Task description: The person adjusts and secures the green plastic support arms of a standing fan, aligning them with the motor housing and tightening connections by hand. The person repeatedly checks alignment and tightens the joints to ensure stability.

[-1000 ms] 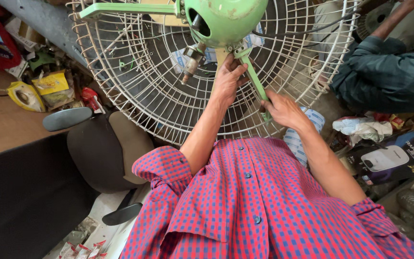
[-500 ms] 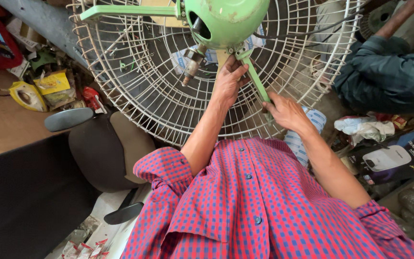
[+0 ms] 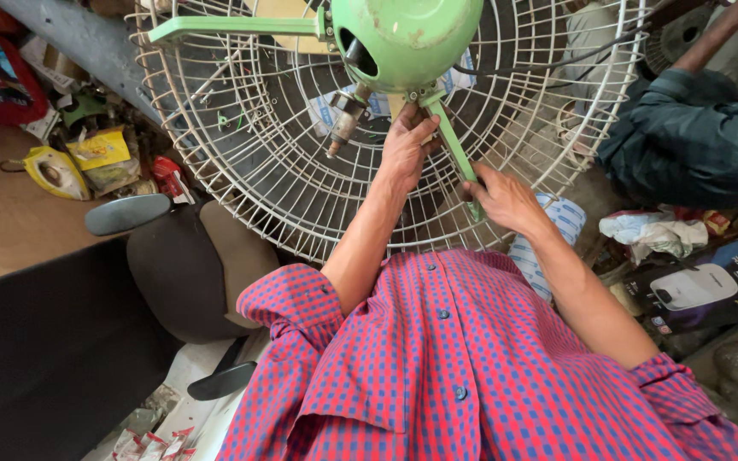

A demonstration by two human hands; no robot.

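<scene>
A large fan with a round white wire guard (image 3: pixel 241 162) and a green motor housing (image 3: pixel 407 38) fills the upper view. Green bracket arms run out from the housing, one (image 3: pixel 232 28) to the left and one (image 3: pixel 453 145) down to the right. My left hand (image 3: pixel 407 149) reaches up just under the housing, its fingers curled around the top of the lower bracket arm. Beside it hangs a small metal shaft part (image 3: pixel 343 124). My right hand (image 3: pixel 506 201) grips the lower end of that same arm against the guard.
A black office chair (image 3: pixel 172 273) stands at the left by a wooden table (image 3: pixel 10 222) with yellow packets (image 3: pixel 100 154). Another person in dark teal clothes (image 3: pixel 694 145) works at the upper right. A dark box (image 3: pixel 702 286) and crumpled paper (image 3: pixel 651 230) lie at the right.
</scene>
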